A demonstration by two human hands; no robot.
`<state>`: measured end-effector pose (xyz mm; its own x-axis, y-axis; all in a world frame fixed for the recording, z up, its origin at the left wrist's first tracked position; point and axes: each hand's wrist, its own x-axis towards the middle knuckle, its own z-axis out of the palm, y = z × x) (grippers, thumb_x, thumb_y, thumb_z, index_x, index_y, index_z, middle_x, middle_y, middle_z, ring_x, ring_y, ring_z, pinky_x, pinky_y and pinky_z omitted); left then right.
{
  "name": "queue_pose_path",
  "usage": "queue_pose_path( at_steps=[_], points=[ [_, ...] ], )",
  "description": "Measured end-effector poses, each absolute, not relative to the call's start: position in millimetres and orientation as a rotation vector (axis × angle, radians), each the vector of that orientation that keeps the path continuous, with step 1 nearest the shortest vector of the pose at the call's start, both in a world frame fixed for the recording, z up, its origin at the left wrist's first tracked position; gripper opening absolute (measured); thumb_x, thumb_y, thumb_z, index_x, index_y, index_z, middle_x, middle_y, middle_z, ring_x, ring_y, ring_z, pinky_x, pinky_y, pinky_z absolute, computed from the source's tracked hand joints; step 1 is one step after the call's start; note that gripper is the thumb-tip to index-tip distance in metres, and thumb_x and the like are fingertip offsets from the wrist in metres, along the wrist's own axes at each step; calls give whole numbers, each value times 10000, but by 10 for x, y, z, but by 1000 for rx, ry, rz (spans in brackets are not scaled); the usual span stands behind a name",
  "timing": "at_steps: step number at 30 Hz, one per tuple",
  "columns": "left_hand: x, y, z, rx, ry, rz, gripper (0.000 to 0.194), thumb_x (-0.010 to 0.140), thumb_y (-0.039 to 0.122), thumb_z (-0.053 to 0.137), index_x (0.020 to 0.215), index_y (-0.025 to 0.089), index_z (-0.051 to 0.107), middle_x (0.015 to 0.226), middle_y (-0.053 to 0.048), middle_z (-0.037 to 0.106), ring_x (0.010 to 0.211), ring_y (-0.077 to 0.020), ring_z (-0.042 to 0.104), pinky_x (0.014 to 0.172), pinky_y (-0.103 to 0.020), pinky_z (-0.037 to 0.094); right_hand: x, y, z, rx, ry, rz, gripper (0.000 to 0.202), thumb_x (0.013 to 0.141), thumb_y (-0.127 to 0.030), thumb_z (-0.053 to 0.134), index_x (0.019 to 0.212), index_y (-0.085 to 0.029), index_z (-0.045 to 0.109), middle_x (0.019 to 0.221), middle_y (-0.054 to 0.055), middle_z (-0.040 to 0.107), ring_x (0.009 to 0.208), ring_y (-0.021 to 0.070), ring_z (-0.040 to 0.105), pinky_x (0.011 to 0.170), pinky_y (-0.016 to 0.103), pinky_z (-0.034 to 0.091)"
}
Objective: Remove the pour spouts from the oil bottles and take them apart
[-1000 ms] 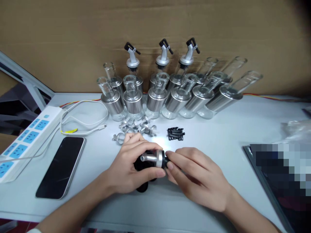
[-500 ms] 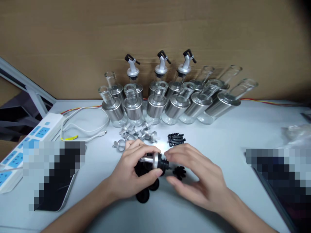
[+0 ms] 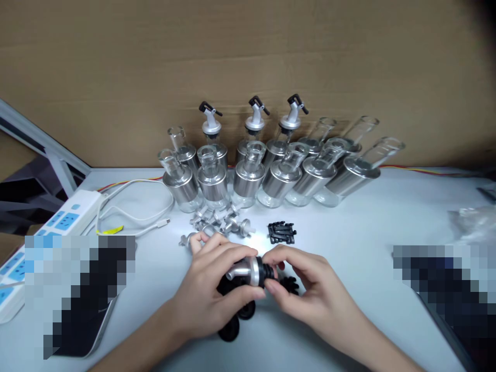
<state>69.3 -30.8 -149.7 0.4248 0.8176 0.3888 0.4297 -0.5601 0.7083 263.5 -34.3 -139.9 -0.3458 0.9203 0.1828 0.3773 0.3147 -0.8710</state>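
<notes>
My left hand (image 3: 211, 289) grips a silver pourer spout (image 3: 244, 271) by its wide collar, the spout's tube pointing left. At the collar's right side is a black ribbed stopper (image 3: 266, 271), and the thumb and fingertips of my right hand (image 3: 310, 284) are closed on its end. Black round parts (image 3: 229, 328) lie under and below my left hand. Behind my right fingers sits a small pile of black pieces (image 3: 290, 284), partly covered. Several loose silver spouts (image 3: 232, 225) lie beyond my left hand, and a group of thin black levers (image 3: 281, 232) is to their right.
Glass bottles with steel sleeves (image 3: 250, 178) stand in rows at the back; three carry pourers (image 3: 211, 124). At left are a power strip (image 3: 65, 219), a white cable (image 3: 155, 225) and a dark phone (image 3: 85, 320). A dark device (image 3: 449, 305) and clear plastic (image 3: 475, 222) are at right.
My right hand has closed its fingers onto the black stopper's end, where they were apart before. The whole view has shifted slightly, so things appear lower.
</notes>
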Motion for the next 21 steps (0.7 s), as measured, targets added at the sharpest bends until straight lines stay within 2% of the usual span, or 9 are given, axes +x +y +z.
queue_pose_path(
  at_steps=[3,10,14,17,21],
  points=[
    [698,-333,-1498,2133,1059,992,313,897,497,577,1049,224,596,887,-1,673,795,-169,510,758,-323,318,2606,-360,-1417,-1115,-1861,930,73,783,-151,570,823,-203,603,675,-32,603,596,109,573,545,197,468],
    [617,-277,-1524,2048,1163,1011,343,938,529,469,1018,235,626,783,-5,614,747,-178,510,733,-324,330,2670,-356,-1402,-853,-2013,409,192,818,-35,544,901,-207,560,812,30,620,722,148,600,639,253,512],
    [519,-155,-1478,2104,1374,1049,219,940,391,515,1089,241,571,953,-19,648,873,-199,560,795,-333,351,2764,-330,-1384,-944,-1981,239,207,834,-39,575,957,-205,557,863,49,608,782,160,608,672,261,517],
    [488,-84,-1511,2234,1511,989,239,917,276,555,1152,251,522,1079,-33,646,1002,-222,565,875,-369,314,2767,-333,-1401,-1005,-1958,236,215,845,-79,602,1022,-193,562,920,70,626,846,172,627,705,258,532],
    [454,-1,-1663,2345,1591,839,297,926,254,546,1216,249,484,1198,-57,627,1152,-256,522,946,-422,280,2727,-350,-1418,-1009,-2018,212,207,865,-92,567,1045,-193,581,942,77,649,859,185,647,716,275,547]
  ],
)
